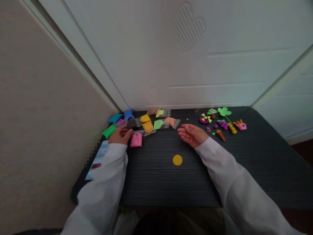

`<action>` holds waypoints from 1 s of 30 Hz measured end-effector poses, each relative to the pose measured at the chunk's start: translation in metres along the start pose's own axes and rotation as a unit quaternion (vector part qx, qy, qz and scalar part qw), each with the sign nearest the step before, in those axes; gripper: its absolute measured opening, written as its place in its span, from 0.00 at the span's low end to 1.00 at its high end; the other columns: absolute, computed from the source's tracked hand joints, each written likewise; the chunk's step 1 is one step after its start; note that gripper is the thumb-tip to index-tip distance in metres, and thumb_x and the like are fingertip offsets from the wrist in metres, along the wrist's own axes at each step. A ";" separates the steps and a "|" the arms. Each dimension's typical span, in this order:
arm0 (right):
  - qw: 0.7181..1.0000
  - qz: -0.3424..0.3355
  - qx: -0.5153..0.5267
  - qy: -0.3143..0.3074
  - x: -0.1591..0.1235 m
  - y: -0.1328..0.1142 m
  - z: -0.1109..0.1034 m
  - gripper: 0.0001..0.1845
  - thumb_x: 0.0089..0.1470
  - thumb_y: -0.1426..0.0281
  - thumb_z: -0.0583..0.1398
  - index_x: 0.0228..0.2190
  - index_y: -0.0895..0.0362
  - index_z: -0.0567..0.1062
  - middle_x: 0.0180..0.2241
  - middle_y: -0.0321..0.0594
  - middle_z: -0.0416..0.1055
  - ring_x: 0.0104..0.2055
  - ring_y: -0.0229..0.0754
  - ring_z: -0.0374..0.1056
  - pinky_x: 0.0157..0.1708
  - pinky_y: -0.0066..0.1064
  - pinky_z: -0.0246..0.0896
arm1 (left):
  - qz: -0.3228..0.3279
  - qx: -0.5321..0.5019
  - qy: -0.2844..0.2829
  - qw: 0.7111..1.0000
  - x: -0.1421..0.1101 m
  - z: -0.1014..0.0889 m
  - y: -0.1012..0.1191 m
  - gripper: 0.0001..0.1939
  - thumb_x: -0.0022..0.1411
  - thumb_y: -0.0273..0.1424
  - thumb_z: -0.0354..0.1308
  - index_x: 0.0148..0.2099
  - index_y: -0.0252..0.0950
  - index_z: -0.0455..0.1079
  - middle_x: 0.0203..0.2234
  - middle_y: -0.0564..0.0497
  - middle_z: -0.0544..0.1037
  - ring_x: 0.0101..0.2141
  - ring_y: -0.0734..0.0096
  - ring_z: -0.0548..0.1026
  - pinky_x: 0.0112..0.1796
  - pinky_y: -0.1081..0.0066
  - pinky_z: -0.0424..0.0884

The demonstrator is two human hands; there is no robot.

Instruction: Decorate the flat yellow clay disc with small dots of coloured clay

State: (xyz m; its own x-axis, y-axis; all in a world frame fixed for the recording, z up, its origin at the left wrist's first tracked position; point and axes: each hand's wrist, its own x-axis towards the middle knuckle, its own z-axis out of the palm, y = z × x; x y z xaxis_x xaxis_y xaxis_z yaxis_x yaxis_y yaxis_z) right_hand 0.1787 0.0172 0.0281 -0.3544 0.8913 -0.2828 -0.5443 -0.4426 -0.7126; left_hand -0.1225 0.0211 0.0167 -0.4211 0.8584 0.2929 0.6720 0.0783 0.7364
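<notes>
Centrally, see a yellow disc lying flat on the dark table, probably set between the forearms for easy reach. By the left sleeve, notice a blue sheet bearing a dark red item, apparently kept aside to leave working room. Farther out, find the right hand with loosely cupped fingers and nothing visible in them, perhaps idle. Opposite, see the left hand with bent fingers at the black packet, near the pink packet, perhaps feeling for an edge; too hidden to judge any grip. Toward the white panel, see more packets grouped left and shaped pieces grouped right, likely to keep wrapped and finished apart. Now count, near to far: one disc, one sheet, one dark red item, one pink packet; then eleven other packets, including two yellow-orange ones. On the right, count one brown cone, one purple cluster, one loose purple ball, one yellow stack, one pink box with orange sticks, one purple dish with yellow bits, and one large green flower.
</notes>
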 end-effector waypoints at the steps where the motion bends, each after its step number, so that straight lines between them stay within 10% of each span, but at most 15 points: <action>1: 1.000 0.001 0.000 -0.007 0.000 0.000 0.000 0.04 0.46 0.74 0.56 0.29 0.58 0.66 0.25 0.38 0.74 0.25 0.33 0.70 0.24 0.23 0.65 | 0.039 0.050 0.021 0.998 0.001 0.001 0.004 0.21 0.45 0.35 0.56 0.42 0.30 0.67 0.32 0.45 0.72 0.32 0.65 0.70 0.34 0.65 0.68; 6: 0.999 -0.008 0.000 -0.046 0.002 0.004 -0.002 0.11 0.43 0.63 0.59 0.23 0.59 0.66 0.17 0.33 0.69 0.16 0.30 0.64 0.15 0.20 0.56 | 0.224 0.083 0.083 0.968 -0.010 0.010 0.043 0.16 0.49 0.33 0.54 0.41 0.31 0.68 0.37 0.44 0.71 0.40 0.64 0.68 0.41 0.64 0.65; 10: 0.998 -0.024 -0.004 -0.063 0.002 0.008 0.003 0.17 0.43 0.57 0.57 0.19 0.59 0.64 0.10 0.28 0.60 0.12 0.28 0.55 0.14 0.21 0.49 | 0.305 -0.109 -0.091 0.942 -0.041 0.043 0.083 0.08 0.51 0.30 0.53 0.35 0.35 0.69 0.31 0.50 0.73 0.35 0.72 0.70 0.40 0.70 0.66; 16: 0.997 -0.047 -0.053 -0.042 0.005 0.015 0.005 0.19 0.41 0.57 0.59 0.16 0.58 0.60 0.09 0.26 0.55 0.12 0.27 0.51 0.14 0.22 0.44 | 0.210 -0.254 -0.178 0.927 -0.068 0.090 0.093 0.08 0.50 0.31 0.55 0.34 0.36 0.71 0.31 0.49 0.73 0.35 0.73 0.70 0.40 0.70 0.66; 30: 0.976 -0.043 -0.209 0.033 0.009 0.033 0.001 0.12 0.39 0.63 0.61 0.25 0.59 0.70 0.17 0.30 0.63 0.17 0.26 0.57 0.16 0.21 0.50 | 0.114 -0.273 -0.275 0.915 -0.062 0.089 0.077 0.07 0.48 0.32 0.57 0.33 0.40 0.73 0.30 0.51 0.73 0.32 0.75 0.71 0.35 0.75 0.67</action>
State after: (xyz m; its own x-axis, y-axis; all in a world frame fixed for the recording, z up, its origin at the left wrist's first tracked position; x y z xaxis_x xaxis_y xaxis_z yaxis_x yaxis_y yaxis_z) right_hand 0.1568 0.0103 0.0027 -0.2640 0.9340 -0.2406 -0.2077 -0.2987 -0.9315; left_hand 0.0093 0.0191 0.0015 0.1630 0.9576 0.2375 0.2366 -0.2716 0.9329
